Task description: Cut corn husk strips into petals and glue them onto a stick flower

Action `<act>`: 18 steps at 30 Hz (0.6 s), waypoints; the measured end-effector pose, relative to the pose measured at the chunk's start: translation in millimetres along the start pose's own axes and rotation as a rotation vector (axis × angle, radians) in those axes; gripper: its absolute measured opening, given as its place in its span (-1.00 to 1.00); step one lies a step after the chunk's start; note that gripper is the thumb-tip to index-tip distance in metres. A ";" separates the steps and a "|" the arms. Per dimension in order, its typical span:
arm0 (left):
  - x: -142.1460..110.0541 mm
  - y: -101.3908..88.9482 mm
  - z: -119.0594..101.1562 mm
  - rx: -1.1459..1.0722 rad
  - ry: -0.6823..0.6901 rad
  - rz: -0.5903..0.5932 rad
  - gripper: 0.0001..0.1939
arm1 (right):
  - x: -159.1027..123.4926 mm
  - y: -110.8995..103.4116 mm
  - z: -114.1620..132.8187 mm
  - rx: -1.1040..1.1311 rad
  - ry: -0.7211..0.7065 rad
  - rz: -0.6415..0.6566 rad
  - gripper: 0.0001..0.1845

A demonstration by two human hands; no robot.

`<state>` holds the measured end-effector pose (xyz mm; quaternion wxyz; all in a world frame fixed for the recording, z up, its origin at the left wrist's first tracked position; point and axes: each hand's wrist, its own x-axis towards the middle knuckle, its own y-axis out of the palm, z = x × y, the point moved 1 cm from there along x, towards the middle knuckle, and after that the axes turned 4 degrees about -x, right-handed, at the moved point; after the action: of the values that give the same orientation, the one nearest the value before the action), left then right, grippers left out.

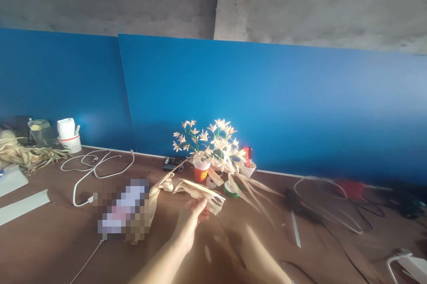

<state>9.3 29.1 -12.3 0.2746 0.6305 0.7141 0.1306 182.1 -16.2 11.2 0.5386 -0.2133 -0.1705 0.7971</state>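
My left hand (191, 221) reaches up from the bottom middle, its fingers pinched round the end of a pale dried corn husk (196, 188). The husk runs left to a gathered knot and a hanging strip. My right hand (233, 244) is smeared by motion to the right of the left one; its fingers cannot be made out, nor whether they hold anything. Just beyond the husk stands a red and yellow paper cup (201, 172), with star-shaped cream flowers (222, 141) on green stems above it. Loose husk strips (256, 186) spread to the cup's right.
A green tape roll (231, 188) lies right of the cup, near a white bowl (248, 169). A black remote-like object (170, 164) is behind. White cables (96, 168) and a blurred-out device (123, 208) lie left. A dark tool (302, 204) with a cord lies right. Blue partition (267, 97) behind.
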 end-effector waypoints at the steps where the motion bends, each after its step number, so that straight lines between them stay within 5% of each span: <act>1: 1.9 -1.3 -2.4 0.020 0.036 0.004 -0.66 | -1.1 -1.1 -1.1 0.027 0.019 0.033 -0.76; 6: 13.0 -9.7 -16.9 0.089 0.166 -0.021 -0.74 | -4.5 -7.8 -6.8 0.130 0.095 0.154 -0.79; 14: 11.4 -9.8 -17.8 0.184 0.071 0.133 -0.68 | -1.2 -5.9 -7.9 0.237 0.142 0.167 -0.73; 18: 14.1 -12.9 -11.1 0.196 0.036 0.053 -0.60 | -1.1 -5.6 -7.6 0.269 0.155 0.194 -0.73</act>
<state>-8.4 42.4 -13.3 0.1952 0.6705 0.7114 0.0789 190.8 -14.9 7.8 0.4945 -0.2153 0.0009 0.8421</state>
